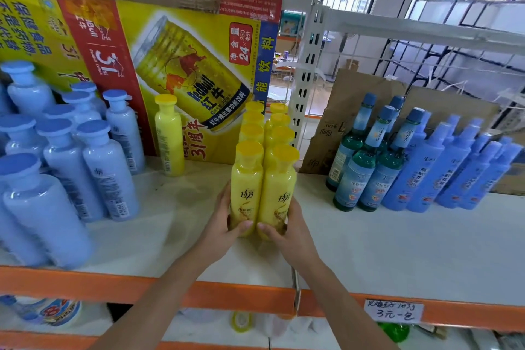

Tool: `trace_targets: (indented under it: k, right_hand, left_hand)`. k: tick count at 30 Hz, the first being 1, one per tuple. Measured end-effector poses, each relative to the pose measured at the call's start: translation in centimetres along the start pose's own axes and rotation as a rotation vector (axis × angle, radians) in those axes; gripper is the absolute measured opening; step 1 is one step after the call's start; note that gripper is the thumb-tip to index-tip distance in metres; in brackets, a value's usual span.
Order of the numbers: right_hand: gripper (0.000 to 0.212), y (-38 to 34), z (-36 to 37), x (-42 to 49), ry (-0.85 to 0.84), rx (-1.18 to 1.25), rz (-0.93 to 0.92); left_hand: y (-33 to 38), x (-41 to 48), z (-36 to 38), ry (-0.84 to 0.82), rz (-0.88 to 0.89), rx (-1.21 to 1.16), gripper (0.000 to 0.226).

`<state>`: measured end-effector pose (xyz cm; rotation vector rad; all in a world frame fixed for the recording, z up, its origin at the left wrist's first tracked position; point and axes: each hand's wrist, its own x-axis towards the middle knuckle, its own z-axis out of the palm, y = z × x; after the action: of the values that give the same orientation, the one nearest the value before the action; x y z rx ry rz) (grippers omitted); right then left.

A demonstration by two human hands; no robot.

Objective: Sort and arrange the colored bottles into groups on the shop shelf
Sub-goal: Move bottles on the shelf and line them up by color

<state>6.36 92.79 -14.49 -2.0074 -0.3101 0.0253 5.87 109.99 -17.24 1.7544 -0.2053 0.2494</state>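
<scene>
Two rows of yellow bottles [262, 150] stand mid-shelf on the white shelf board [397, 250]. My left hand [224, 221] grips the front left yellow bottle [245, 187] low on its side. My right hand [287, 229] grips the front right yellow bottle [277, 193] the same way. A single yellow bottle [169, 136] stands apart to the left, against the cardboard. Several pale blue bottles [71, 156] crowd the left end. On the right stand green glass bottles [366, 167] and several blue spray bottles [454, 170].
A Red Bull carton [170, 60] leans behind the left half of the shelf. Brown cardboard [349, 105] backs the right group. A white upright post [305, 88] divides the bays. The orange shelf edge [227, 295] carries a handwritten price tag [393, 311]. More goods lie on the shelf below.
</scene>
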Motion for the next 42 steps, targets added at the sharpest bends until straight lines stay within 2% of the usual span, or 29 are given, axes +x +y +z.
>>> trace_targets:
  k: [9, 15, 24, 30, 39, 42]
  right_hand:
    - [0.079, -0.1, 0.6, 0.5, 0.058, 0.011, 0.017]
    - [0.067, -0.4, 0.7, 0.3, 0.077, -0.014, 0.020]
    - [0.072, -1.1, 1.0, 0.0, 0.119, -0.141, 0.045]
    - [0.069, -0.6, 0.3, -0.1, 0.051, -0.046, 0.038]
    - [0.070, -0.4, 0.5, 0.0, 0.075, -0.094, -0.001]
    - [0.066, -0.7, -0.1, 0.2, 0.018, -0.015, 0.001]
  left_hand:
    - [-0.7, 1.1, -0.7, -0.089, -0.010, 0.046, 0.100]
    - [-0.2, 0.8, -0.2, -0.072, -0.028, 0.042, 0.107]
    - [-0.1, 0.8, 0.3, -0.053, -0.020, -0.046, 0.097]
    - [0.0, 0.8, 0.4, -0.055, 0.000, -0.091, 0.094]
    - [-0.1, 0.8, 0.4, -0.048, 0.000, -0.081, 0.087]
    - [0.1, 0.9, 0.2, -0.044, 0.010, -0.046, 0.087]
